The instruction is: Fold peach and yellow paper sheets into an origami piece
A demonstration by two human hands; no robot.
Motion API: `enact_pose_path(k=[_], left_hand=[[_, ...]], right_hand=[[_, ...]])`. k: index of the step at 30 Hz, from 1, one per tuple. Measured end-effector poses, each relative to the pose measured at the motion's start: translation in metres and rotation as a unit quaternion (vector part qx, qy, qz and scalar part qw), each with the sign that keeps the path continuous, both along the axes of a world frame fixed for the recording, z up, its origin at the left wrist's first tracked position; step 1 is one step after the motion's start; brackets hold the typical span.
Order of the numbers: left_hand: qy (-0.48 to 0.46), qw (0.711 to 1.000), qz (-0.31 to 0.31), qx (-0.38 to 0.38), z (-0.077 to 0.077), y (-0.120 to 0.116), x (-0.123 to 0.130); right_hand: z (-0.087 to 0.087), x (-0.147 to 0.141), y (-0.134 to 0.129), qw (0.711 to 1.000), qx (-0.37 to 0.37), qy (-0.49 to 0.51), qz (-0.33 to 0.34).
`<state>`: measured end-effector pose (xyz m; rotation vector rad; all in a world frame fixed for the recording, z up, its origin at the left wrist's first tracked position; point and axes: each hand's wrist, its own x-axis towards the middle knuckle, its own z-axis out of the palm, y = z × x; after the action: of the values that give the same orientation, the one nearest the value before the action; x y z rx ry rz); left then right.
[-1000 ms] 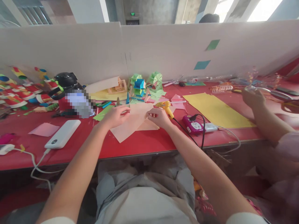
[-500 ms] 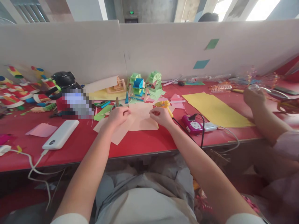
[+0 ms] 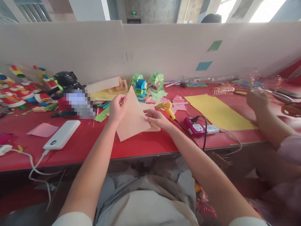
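Largest first, the red table (image 3: pixel 131 149) carries everything here, and the yellow glue gun (image 3: pixel 167 109) on it serves as the landmark. To the gun's right lies a large yellow sheet (image 3: pixel 218 112), flat, its long axis slanting away to the left.

Left of the gun is the peach sheet (image 3: pixel 133 119), between the person's two hands. It is tilted up, one pointed corner at the far end and a broad edge nearer the body, so its longer line seems to run away from the person with a slant. A second peach sheet (image 3: pixel 154 128) shows partly beneath it, on the side toward the gun.

The left hand (image 3: pixel 117 108) is on the side of the peach sheet away from the gun, its fingers closed in what looks like a pinch on the upper left edge, close to the raised corner. The right hand (image 3: pixel 157 119) is the nearer to the gun, just left of it and closer to the body. Its fingers are loosely parted, thumb and fingertips at the sheet's right side; whether they press on it is unclear. Both hands are thus about equally near the peach sheet, on opposite sides.

Smaller still, the purple socket block (image 3: pixel 194 126) sits right of the gun and nearer the body.
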<state>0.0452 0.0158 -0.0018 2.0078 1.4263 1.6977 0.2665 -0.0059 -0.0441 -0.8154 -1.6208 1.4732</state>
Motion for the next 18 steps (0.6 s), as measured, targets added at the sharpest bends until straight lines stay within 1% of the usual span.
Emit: enact_pose_path(k=[2,3,5,6,7,9,10,11,12,13,15,16,18], left_hand=[[-0.015,1.000,0.000,-0.027,-0.008,0.006,0.004],[-0.030,0.999,0.002,-0.046,-0.013,0.008,0.005],[-0.095,0.990,-0.009,-0.101,-0.020,0.011,0.007],[-0.146,0.979,-0.031,-0.139,-0.022,0.010,0.007],[-0.199,0.960,-0.067,-0.183,-0.024,0.009,0.007],[-0.286,0.904,-0.166,-0.271,-0.024,0.005,0.006],[-0.309,0.875,-0.220,-0.302,-0.024,0.001,0.006],[-0.317,0.850,-0.272,-0.321,-0.023,-0.002,0.008],[-0.316,0.833,-0.316,-0.326,-0.023,-0.005,0.010],[-0.309,0.823,-0.352,-0.322,-0.022,-0.007,0.013],[-0.289,0.818,-0.391,-0.308,-0.023,-0.010,0.022],[-0.285,0.821,-0.393,-0.301,-0.024,-0.010,0.026],[-0.289,0.835,-0.373,-0.285,-0.026,-0.008,0.032]], right_hand=[[0.000,-0.001,-0.001,0.999,-0.014,0.038,0.025],[0.000,-0.001,0.000,0.998,-0.019,0.050,0.026],[-0.002,-0.001,0.001,0.998,-0.031,0.063,0.003],[-0.002,-0.001,0.002,0.997,-0.041,0.069,-0.017],[-0.002,0.000,0.003,0.995,-0.054,0.078,-0.035],[-0.001,0.001,0.005,0.989,-0.084,0.105,-0.058],[0.000,0.002,0.005,0.986,-0.100,0.118,-0.059],[0.002,0.003,0.005,0.984,-0.116,0.126,-0.053],[0.003,0.004,0.005,0.983,-0.130,0.127,-0.039],[0.005,0.004,0.004,0.982,-0.142,0.120,-0.021],[0.006,0.005,0.002,0.983,-0.156,0.092,0.021],[0.005,0.005,0.002,0.984,-0.157,0.075,0.040],[0.001,0.005,0.003,0.986,-0.143,0.036,0.071]])
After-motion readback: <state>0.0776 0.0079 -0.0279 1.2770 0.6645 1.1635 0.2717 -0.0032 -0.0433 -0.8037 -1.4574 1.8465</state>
